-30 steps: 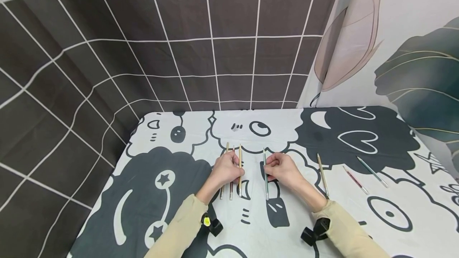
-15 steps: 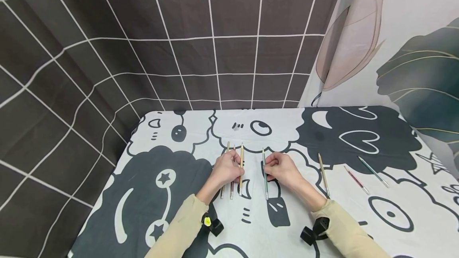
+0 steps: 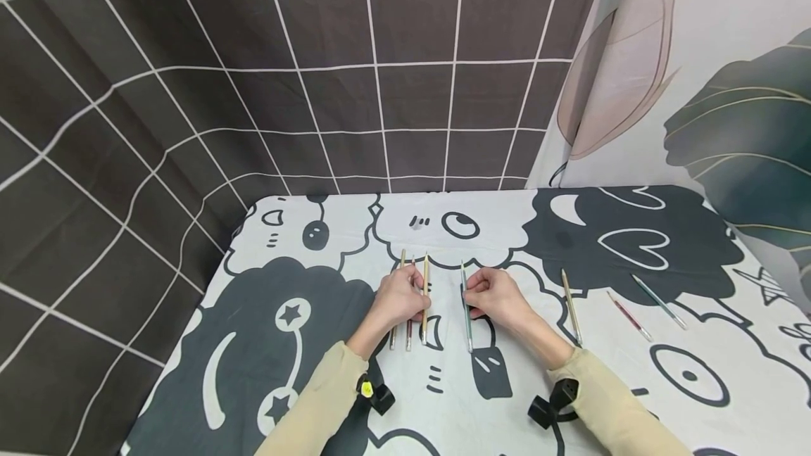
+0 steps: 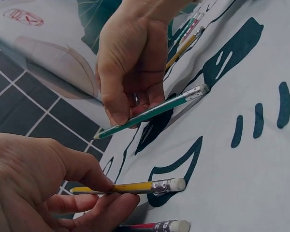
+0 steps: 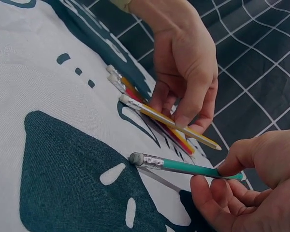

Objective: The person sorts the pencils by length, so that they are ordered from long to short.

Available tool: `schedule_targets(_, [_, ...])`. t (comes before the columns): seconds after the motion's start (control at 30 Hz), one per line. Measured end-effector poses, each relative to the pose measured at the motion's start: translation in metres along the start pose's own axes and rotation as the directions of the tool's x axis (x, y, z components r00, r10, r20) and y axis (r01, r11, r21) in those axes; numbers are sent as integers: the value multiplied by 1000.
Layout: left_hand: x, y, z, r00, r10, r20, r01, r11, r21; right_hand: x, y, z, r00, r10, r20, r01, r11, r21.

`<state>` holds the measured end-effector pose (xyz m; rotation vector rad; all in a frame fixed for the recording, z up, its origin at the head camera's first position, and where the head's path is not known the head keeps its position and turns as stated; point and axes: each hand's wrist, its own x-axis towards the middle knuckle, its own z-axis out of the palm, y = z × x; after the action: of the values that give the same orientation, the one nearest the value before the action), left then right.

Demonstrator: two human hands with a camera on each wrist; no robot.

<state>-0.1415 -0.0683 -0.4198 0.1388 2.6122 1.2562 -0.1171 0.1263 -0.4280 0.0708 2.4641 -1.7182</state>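
Observation:
My left hand pinches a yellow pencil between thumb and fingers, its white eraser end toward me. Just left of that pencil, partly behind the hand, lie a red pencil and another yellow pencil, roughly parallel. A short gap to the right, my right hand grips a green pencil by thumb and fingertips. In the right wrist view its eraser end is close over the cloth, with a shadow beneath. Both held pencils point away from me, side by side.
Farther right on the black-and-white patterned cloth lie a yellow pencil, a red pencil and a green pencil, spread apart. A dark grid curtain hangs behind the table; a leaf-print curtain hangs at right.
My right hand has shifted slightly left with the green pencil, narrowing the gap to the yellow one. My left hand stays nearly still.

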Motion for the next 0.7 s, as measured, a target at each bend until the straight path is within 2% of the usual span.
schedule_targets(0.23, [0,1,-1,1000,-11,3,11,1000,25,3,-1,3,999,23,25,-23,999,34])
schedule_targets(0.5, [1,0,3,997,79,8,-79,994,80,4,-1,5,999,31,38,-32,999,24])
schedule_targets(0.7, [2,2,5,997,82,9,-82,992,98,5,-1,4,998,44,40,-44,999,18])
